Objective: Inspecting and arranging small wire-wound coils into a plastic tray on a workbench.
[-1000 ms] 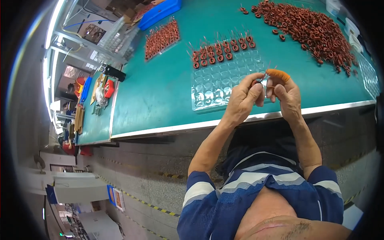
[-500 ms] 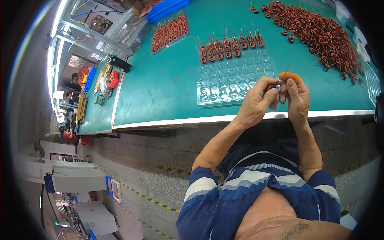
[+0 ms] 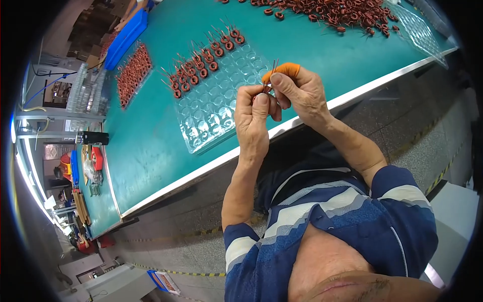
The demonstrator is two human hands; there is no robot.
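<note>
My left hand (image 3: 251, 123) is closed, pinching a small copper-wound ring coil (image 3: 255, 98) between thumb and fingers. The fingers cover most of the coil. Its thin wire leads (image 3: 274, 66) stick up toward my right hand (image 3: 306, 98). That hand is closed too, its thumb and an index finger in an orange finger cover (image 3: 288, 68) pinching at the leads. Both hands are close together over the table's near edge. Just left of them lies a clear plastic tray (image 3: 201, 117) with round pockets; its far rows hold upright coils (image 3: 204, 61), leads up.
A large heap of loose coils (image 3: 332, 12) covers the far right of the green table (image 3: 146, 156). Another filled tray (image 3: 134, 75) lies far left, near a blue bin (image 3: 127, 40). Clear trays (image 3: 420, 30) lie at right. A black cylinder (image 3: 94, 138) stands at the left edge.
My view has turned, so the table and trays sit tilted and farther left. Both hands stay together on the coil; its leads now show more plainly between my right fingers.
</note>
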